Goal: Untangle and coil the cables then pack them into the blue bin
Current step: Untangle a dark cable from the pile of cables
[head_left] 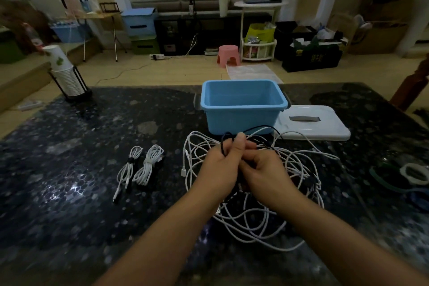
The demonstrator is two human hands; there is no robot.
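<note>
Our left hand [224,162] grips a black cable [223,146]; our right hand [264,169], touching it, pinches the same cable above the tangle [255,216].

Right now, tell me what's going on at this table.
A person is untangling cables. The left hand and right hand both grip a black cable above a tangled pile of white cables. Two coiled white bundles lie to the left. The blue bin holds nothing visible; its white lid lies beside it.

Blue bin [241,118], white lid [325,127], white and black cables [267,216], speckled dark table [92,146].
</note>
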